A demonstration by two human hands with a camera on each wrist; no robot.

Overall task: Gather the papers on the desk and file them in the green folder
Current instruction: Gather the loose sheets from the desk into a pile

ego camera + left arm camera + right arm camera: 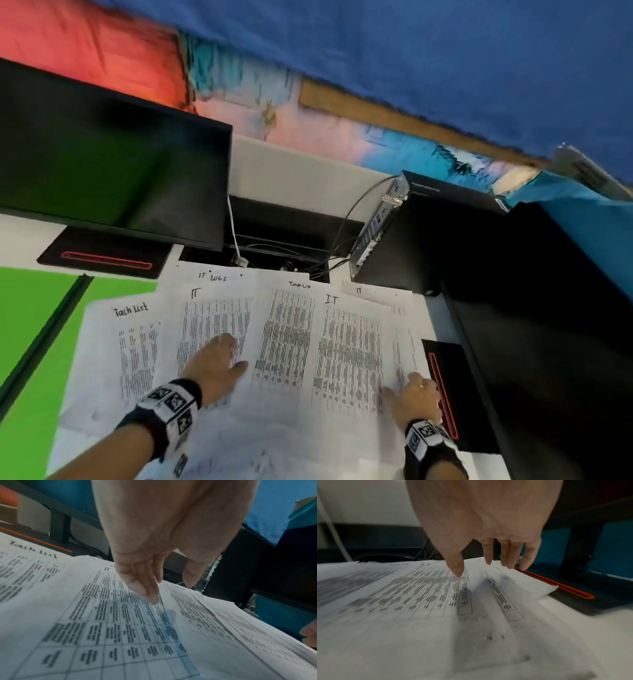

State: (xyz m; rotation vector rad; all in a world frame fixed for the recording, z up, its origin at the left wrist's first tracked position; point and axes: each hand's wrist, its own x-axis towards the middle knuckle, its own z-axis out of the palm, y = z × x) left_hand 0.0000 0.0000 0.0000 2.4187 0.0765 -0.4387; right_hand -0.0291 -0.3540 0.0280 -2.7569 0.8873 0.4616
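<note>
Left hand [219, 363] flat, fingers straight, on papers [291, 342]; right hand [416, 394] spread, pressing papers' right edge.

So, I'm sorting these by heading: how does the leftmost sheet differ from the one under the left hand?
The leftmost sheet is headed "Task List" and overlaps the green folder; nothing touches it. The sheet under the left hand, the IT sheet, is headed "IT" and overlaps it. Both are white printed tables.
</note>
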